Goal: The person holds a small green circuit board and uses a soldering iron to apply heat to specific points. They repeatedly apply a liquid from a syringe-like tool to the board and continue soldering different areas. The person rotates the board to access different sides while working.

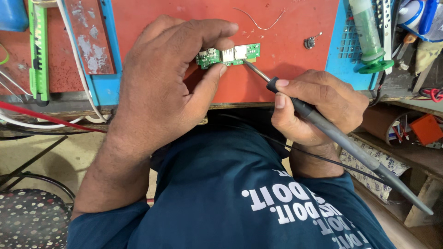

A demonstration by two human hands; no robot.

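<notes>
Red bench (295, 55): board (228, 56), soldering iron (323, 124)

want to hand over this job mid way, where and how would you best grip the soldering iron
Probably by the dark grey handle just behind the black collar, where the right hand holds the soldering iron now, pen style. Come from the near right side, along the handle's slant. The bare metal tip end points up-left at the green circuit board pinned by the left hand, so fingers should stay off it.
</notes>
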